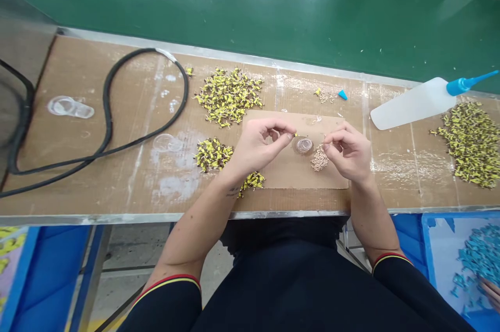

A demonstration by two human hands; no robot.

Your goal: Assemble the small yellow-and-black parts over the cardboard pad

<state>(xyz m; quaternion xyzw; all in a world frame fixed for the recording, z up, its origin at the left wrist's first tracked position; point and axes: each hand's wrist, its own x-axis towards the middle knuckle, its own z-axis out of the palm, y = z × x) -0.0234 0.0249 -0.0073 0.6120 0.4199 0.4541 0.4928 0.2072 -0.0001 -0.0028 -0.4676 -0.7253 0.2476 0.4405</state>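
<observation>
Your left hand (260, 145) clamps a tiny yellow piece (296, 135) just right of the frame's centre; whether your right hand (351, 151) grips anything, I cannot tell. Between them sit a clear dish (304, 145) and beige bits (320, 160), probably for short reaches.

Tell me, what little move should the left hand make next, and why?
Maybe the left hand should lower the tiny yellow piece toward the little clear dish. It seems to pinch that piece just beside the dish. The right hand is on the dish's other side, by the beige bits, so the way looks free.
</observation>
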